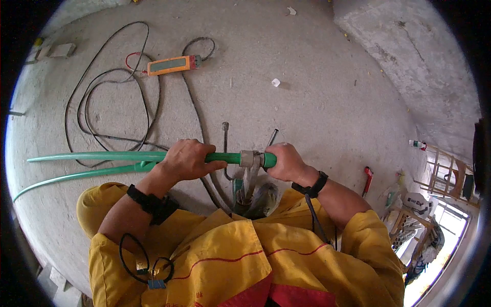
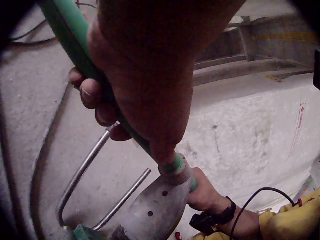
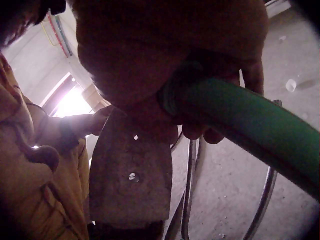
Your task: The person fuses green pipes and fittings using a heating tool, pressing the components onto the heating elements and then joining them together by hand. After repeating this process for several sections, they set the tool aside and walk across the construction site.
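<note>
My left hand (image 1: 188, 159) is wrapped round a long green plastic pipe (image 1: 115, 156), its thumb lying along the pipe. The pipe end goes into the metal collar (image 1: 247, 158) of a pipe welding tool. Against the collar's other side, my right hand (image 1: 287, 162) grips a short green pipe fitting (image 1: 269, 160), mostly hidden in the palm. Below the collar hangs the tool's flat heating plate (image 2: 159, 205), with small holes in it. In the right wrist view the plate (image 3: 131, 170) stands beside the dark, curled fingers.
A second green pipe (image 1: 76, 177) runs below the first. Bent metal rods (image 1: 225, 140) rise beside the tool. On the floor lie an orange meter-like device (image 1: 171, 65), looped black cable (image 1: 82, 87), and a red-handled tool (image 1: 367, 180). Wooden frames (image 1: 444, 171) stand at the right.
</note>
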Demonstrator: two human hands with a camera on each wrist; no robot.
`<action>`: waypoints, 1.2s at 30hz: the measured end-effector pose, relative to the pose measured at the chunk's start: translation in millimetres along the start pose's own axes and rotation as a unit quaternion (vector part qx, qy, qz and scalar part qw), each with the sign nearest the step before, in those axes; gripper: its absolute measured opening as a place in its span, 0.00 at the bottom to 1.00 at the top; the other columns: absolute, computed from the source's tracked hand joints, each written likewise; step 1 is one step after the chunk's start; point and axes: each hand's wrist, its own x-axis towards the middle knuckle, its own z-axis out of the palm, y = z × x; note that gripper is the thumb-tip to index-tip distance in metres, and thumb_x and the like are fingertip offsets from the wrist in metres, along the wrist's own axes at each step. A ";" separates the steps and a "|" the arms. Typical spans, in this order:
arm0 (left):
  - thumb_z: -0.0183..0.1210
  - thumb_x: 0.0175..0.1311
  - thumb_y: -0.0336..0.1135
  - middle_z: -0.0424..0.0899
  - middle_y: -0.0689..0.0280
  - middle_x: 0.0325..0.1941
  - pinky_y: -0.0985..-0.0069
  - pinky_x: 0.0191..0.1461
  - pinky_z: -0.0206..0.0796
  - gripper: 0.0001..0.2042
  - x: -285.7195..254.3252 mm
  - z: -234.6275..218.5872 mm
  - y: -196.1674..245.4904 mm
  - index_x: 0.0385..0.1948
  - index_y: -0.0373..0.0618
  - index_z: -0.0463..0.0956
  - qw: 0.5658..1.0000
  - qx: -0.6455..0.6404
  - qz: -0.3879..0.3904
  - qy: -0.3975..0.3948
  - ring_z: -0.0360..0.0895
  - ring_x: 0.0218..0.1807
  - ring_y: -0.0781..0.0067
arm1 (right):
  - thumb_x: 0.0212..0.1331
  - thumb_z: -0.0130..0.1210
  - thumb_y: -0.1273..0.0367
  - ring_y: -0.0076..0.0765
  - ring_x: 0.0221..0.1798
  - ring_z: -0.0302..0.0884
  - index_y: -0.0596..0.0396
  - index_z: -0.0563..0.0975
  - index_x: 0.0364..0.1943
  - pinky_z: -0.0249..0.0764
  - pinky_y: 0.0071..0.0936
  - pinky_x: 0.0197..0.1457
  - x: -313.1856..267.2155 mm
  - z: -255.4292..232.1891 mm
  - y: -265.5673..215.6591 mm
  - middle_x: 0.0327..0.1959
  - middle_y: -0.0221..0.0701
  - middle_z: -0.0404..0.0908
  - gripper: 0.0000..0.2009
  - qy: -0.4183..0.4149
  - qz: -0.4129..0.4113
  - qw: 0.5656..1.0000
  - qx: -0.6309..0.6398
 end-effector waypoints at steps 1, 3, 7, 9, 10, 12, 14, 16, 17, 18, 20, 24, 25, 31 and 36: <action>0.58 0.61 0.59 0.82 0.54 0.23 0.59 0.35 0.73 0.24 -0.4 -0.2 0.4 0.30 0.43 0.82 1.000 -0.004 -0.003 0.002 0.82 0.29 0.52 | 0.36 0.61 0.71 0.58 0.31 0.76 0.57 0.76 0.23 0.72 0.44 0.34 -0.1 -0.1 -0.1 0.24 0.44 0.78 0.07 0.000 0.000 1.000 0.000; 0.59 0.60 0.57 0.82 0.53 0.24 0.56 0.36 0.72 0.22 0.1 0.7 -0.5 0.30 0.44 0.82 1.000 -0.011 -0.008 0.000 0.81 0.30 0.49 | 0.36 0.61 0.71 0.58 0.31 0.76 0.57 0.76 0.22 0.71 0.45 0.34 0.0 -0.2 -0.2 0.24 0.44 0.78 0.07 -0.001 -0.001 1.000 -0.001; 0.60 0.60 0.55 0.81 0.52 0.24 0.54 0.37 0.71 0.20 -0.4 0.8 -0.8 0.31 0.45 0.81 1.000 -0.014 -0.013 -0.004 0.80 0.31 0.46 | 0.36 0.61 0.71 0.58 0.31 0.76 0.56 0.75 0.21 0.71 0.45 0.34 -0.2 -1.5 -2.4 0.23 0.44 0.77 0.07 0.004 -0.002 1.000 0.005; 0.59 0.60 0.57 0.81 0.53 0.24 0.55 0.36 0.71 0.22 -0.1 1.9 -1.6 0.30 0.44 0.82 1.000 -0.008 -0.009 0.001 0.81 0.30 0.47 | 0.36 0.61 0.71 0.59 0.31 0.75 0.56 0.74 0.21 0.70 0.46 0.33 -0.4 -1.2 -1.6 0.23 0.44 0.77 0.07 0.001 0.000 1.000 -0.005; 0.58 0.60 0.59 0.82 0.53 0.23 0.57 0.36 0.72 0.23 0.0 2.3 -1.9 0.29 0.43 0.82 1.000 -0.003 -0.005 0.003 0.81 0.30 0.49 | 0.36 0.61 0.71 0.59 0.31 0.75 0.56 0.74 0.21 0.70 0.46 0.33 -0.5 -1.1 -1.7 0.23 0.44 0.77 0.07 0.002 0.000 1.000 -0.005; 0.58 0.60 0.59 0.82 0.53 0.23 0.57 0.36 0.72 0.23 -0.2 2.2 -1.9 0.29 0.43 0.82 1.000 -0.007 -0.003 0.005 0.81 0.30 0.49 | 0.37 0.61 0.71 0.60 0.32 0.75 0.56 0.74 0.21 0.70 0.46 0.33 -0.7 -1.0 -2.0 0.23 0.45 0.76 0.08 0.008 -0.006 1.000 0.004; 0.58 0.60 0.59 0.81 0.53 0.23 0.57 0.36 0.72 0.24 -0.4 1.6 -1.8 0.29 0.44 0.82 1.000 -0.013 -0.002 0.006 0.81 0.30 0.48 | 0.37 0.61 0.71 0.60 0.32 0.75 0.56 0.74 0.21 0.70 0.46 0.33 -0.5 -1.5 -2.5 0.23 0.45 0.76 0.08 0.007 -0.006 1.000 0.006; 0.58 0.60 0.59 0.81 0.53 0.23 0.57 0.37 0.72 0.24 -0.3 0.8 -1.0 0.29 0.44 0.82 1.000 -0.009 -0.006 0.001 0.81 0.30 0.48 | 0.37 0.61 0.71 0.60 0.32 0.75 0.57 0.74 0.21 0.70 0.46 0.33 -0.5 -2.5 -3.8 0.24 0.45 0.76 0.08 0.007 -0.006 1.000 0.007; 0.58 0.60 0.59 0.81 0.53 0.23 0.57 0.37 0.72 0.24 0.0 0.8 -0.9 0.29 0.44 0.82 1.000 -0.009 -0.006 0.002 0.81 0.30 0.48 | 0.37 0.61 0.71 0.60 0.32 0.75 0.57 0.74 0.21 0.70 0.46 0.33 -0.5 -3.1 -4.9 0.24 0.45 0.76 0.08 0.007 -0.003 1.000 0.009; 0.58 0.60 0.59 0.81 0.52 0.23 0.56 0.37 0.72 0.24 0.1 1.0 -0.8 0.29 0.44 0.82 1.000 -0.009 -0.011 -0.002 0.81 0.31 0.48 | 0.37 0.61 0.71 0.60 0.32 0.75 0.57 0.74 0.21 0.70 0.45 0.33 -0.6 -3.1 -5.5 0.24 0.45 0.77 0.08 0.007 -0.001 1.000 0.010; 0.58 0.60 0.59 0.82 0.52 0.23 0.56 0.38 0.72 0.24 -0.3 0.9 -0.8 0.30 0.44 0.82 1.000 -0.009 -0.016 -0.005 0.81 0.31 0.48 | 0.37 0.61 0.71 0.60 0.32 0.75 0.57 0.74 0.21 0.70 0.45 0.33 -0.8 -3.1 -5.3 0.24 0.46 0.77 0.08 0.002 0.001 1.000 0.007; 0.57 0.60 0.59 0.82 0.52 0.25 0.56 0.39 0.72 0.24 0.0 -2.0 0.2 0.32 0.43 0.82 1.000 -0.007 -0.018 -0.019 0.82 0.32 0.48 | 0.39 0.62 0.70 0.59 0.33 0.76 0.58 0.74 0.22 0.71 0.43 0.33 -1.0 -4.8 -3.8 0.25 0.46 0.77 0.09 -0.010 0.005 1.000 0.002; 0.57 0.60 0.60 0.82 0.52 0.25 0.56 0.39 0.72 0.24 -0.4 -2.8 0.2 0.33 0.44 0.82 0.999 -0.007 -0.020 -0.025 0.82 0.33 0.48 | 0.39 0.62 0.70 0.59 0.33 0.76 0.58 0.74 0.22 0.71 0.43 0.33 -1.0 -5.9 -3.0 0.25 0.46 0.77 0.09 -0.010 0.004 1.000 0.002; 0.58 0.60 0.61 0.83 0.53 0.26 0.57 0.41 0.72 0.25 -0.4 0.7 -7.4 0.32 0.43 0.83 0.999 -0.026 -0.027 -0.013 0.82 0.34 0.50 | 0.49 0.69 0.60 0.45 0.33 0.80 0.57 0.78 0.37 0.73 0.36 0.39 -10.2 -33.7 -2.2 0.28 0.40 0.80 0.17 -0.101 0.023 0.992 0.076; 0.58 0.60 0.61 0.83 0.53 0.27 0.57 0.41 0.72 0.25 -0.5 -5.1 -4.5 0.31 0.43 0.83 0.999 -0.026 -0.029 -0.035 0.82 0.34 0.50 | 0.64 0.58 0.59 0.40 0.42 0.77 0.60 0.73 0.49 0.72 0.33 0.48 -20.1 -20.8 17.0 0.38 0.39 0.78 0.19 -0.065 -0.049 0.988 0.133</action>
